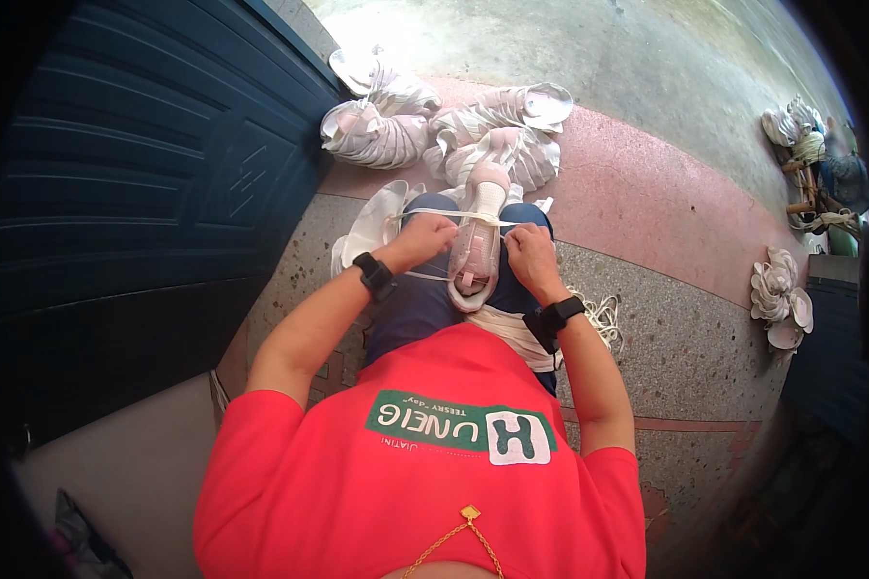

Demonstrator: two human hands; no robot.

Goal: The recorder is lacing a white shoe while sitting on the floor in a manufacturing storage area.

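A pale pink and white sneaker rests between my knees, its opening towards me and its toe pointing away. A white shoelace runs across it, stretched out to both sides. On the left, my left hand is closed in a pinch on the lace, just beside the shoe. My right hand pinches the lace on the other side, above my right knee. The fingertips of both hands are partly hidden. More loose white laces lie over my right thigh and hang past it.
Stacks of white and pink shoe uppers lie on the floor ahead. White pieces sit by my left knee. A dark blue door stands at the left. Farther right are another pile of shoe pieces and a wooden-framed seat.
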